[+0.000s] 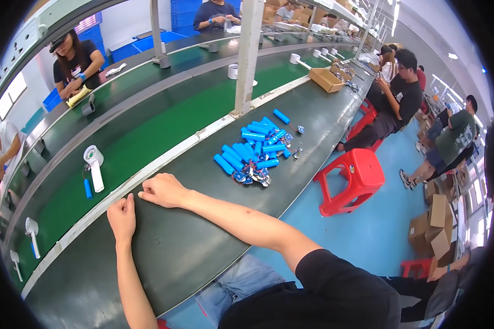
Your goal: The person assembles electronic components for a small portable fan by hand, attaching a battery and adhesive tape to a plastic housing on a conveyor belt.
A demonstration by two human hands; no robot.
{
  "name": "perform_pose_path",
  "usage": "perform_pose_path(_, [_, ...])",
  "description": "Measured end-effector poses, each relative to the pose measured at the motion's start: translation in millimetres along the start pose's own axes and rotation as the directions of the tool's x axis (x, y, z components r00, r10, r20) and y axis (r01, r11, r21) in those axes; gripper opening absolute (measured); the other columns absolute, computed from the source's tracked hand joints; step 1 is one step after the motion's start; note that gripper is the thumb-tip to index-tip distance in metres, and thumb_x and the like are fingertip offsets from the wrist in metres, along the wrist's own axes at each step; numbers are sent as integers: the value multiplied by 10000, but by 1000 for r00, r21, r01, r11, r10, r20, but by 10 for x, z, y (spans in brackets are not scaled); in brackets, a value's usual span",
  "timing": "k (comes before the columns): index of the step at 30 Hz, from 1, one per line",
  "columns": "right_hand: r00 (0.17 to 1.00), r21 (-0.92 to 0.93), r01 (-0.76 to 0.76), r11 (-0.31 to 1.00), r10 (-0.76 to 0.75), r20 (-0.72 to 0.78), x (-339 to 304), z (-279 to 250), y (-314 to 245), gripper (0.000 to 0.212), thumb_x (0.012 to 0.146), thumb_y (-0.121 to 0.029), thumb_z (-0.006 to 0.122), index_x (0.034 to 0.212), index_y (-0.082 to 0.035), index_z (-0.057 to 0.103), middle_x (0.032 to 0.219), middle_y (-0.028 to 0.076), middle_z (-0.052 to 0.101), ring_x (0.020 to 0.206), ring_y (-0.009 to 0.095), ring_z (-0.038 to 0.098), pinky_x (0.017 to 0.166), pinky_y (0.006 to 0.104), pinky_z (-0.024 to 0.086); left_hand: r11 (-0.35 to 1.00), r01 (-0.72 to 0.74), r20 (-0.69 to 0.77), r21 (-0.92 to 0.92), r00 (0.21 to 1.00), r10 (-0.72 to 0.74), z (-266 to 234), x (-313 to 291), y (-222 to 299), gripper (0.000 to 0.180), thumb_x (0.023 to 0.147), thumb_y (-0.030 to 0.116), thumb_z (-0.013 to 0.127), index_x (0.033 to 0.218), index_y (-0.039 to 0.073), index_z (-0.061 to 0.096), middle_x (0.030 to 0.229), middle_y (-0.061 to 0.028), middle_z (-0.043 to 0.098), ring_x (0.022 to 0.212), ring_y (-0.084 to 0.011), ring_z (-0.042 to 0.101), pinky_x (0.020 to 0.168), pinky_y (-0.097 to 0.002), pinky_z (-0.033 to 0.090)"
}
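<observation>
A: Hands?
B: Bare left hand [122,219] and bare right hand [164,191], fingers clenched into loose fists, close together near the white metal rail [173,151] edging the dark green desk [186,247].
A: On the desk?
B: Heap of blue cylindrical batteries [254,136] with small wired boards [251,176], beyond the right forearm.
A: Containers?
B: Open brown cardboard box [325,82], farther up the desk (contents too small to tell). Brown cardboard cartons [439,219] on the blue floor [392,203], insides unclear.
A: Across the rail?
B: White plastic handheld fan [95,167] on the green belt [164,112], blue cylinder [88,189] beside it.
</observation>
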State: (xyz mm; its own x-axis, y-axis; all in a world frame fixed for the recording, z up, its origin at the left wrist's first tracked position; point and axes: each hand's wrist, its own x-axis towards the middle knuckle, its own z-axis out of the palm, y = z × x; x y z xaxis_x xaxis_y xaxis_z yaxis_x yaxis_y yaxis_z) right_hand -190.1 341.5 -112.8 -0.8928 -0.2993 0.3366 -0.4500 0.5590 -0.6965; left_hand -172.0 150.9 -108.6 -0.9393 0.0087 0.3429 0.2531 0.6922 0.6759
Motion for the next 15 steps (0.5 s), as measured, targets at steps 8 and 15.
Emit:
perform_pose_path(8, [1000, -10, -4, 1000, 4, -10, -10, -9, 47, 298, 821, -320, 671, 693, -52, 653, 696, 158, 664, 727, 364, 662, 694, 476, 516, 994, -2, 12, -105, 1000, 3, 70, 22, -76, 586, 1017, 349, 570, 605, 27, 305, 570, -10, 249, 575, -112, 234, 516, -377, 187])
perform_pose_path(15, [991, 43, 82, 996, -77, -111, -14, 54, 67, 319, 819, -268, 693, 622, -42, 584, 599, 146, 609, 626, 361, 621, 621, 472, 479, 995, -33, 20, -92, 999, 35, 57, 27, -121, 556, 1028, 314, 551, 624, 31, 294, 581, 0, 244, 581, -107, 226, 521, -369, 174])
